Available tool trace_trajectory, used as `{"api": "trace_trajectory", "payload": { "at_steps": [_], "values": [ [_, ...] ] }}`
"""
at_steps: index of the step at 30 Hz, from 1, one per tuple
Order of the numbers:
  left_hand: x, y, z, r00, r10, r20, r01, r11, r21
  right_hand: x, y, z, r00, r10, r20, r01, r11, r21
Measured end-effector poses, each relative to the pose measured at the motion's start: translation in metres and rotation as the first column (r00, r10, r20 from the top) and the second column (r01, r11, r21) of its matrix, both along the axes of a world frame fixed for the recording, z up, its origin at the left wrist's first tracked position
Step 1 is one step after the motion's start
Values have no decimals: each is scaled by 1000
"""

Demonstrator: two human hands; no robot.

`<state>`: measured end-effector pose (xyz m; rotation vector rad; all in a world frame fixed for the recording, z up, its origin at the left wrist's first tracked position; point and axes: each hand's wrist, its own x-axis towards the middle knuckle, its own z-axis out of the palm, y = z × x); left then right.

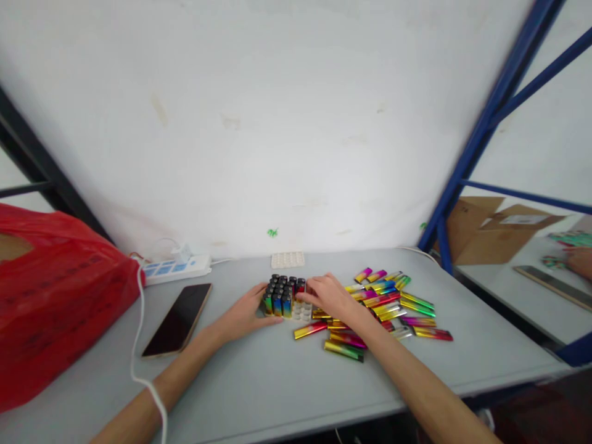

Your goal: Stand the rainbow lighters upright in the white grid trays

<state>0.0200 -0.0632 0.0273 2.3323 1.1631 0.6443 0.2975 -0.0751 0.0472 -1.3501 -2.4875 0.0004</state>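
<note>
Several lighters (279, 297) with black tops and shiny coloured bodies stand upright in rows in a white holder (303, 312), whose right part shows bare round sockets. My left hand (245, 316) is closed around the holder's left side, with the thumb along the front and the fingers behind. Over the right side, the fingers of my right hand (329, 293) are closed at a lighter with a reddish body (300, 286), partly hidden by them. To the right, a loose heap of lighters (386, 298) in yellow, red, green and purple lies beside and beyond my right forearm.
Against the wall lies another white holder (287, 259). On the left are a phone (178, 320), a power strip (178, 269), a white cable (139, 345) and a red plastic bag (65, 302). Blue frame posts (467, 154), a cardboard box (499, 231) and another person's hand (580, 260) appear at right.
</note>
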Motion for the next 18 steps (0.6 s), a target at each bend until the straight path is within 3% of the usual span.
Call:
{"api": "trace_trajectory", "payload": {
  "at_steps": [2,5,8,10,11,15,18],
  "values": [
    [0,1,-1,1000,-1,-17,0,1000,-7,20,5,2,999,0,-45,1,1000,26],
    [-2,3,-3,999,25,-37,-25,1000,-13,57,13,2,970,-226,-90,234,967,101],
    [-3,4,-5,999,24,-34,-25,1000,-10,88,17,-2,804,-590,-73,594,801,80],
    [-3,4,-6,999,23,-35,-24,1000,-7,101,18,-7,699,-715,-12,715,699,22],
    [-3,4,-5,999,27,-40,-27,1000,-8,104,19,-10,677,-736,25,736,677,-10],
    [-1,2,-1,998,35,-48,-36,999,-21,106,23,-16,699,-709,93,715,692,-97],
    [0,0,2,1000,2,-23,-3,1000,-17,105,28,-16,773,-634,-12,631,771,-89]
  ]
}}
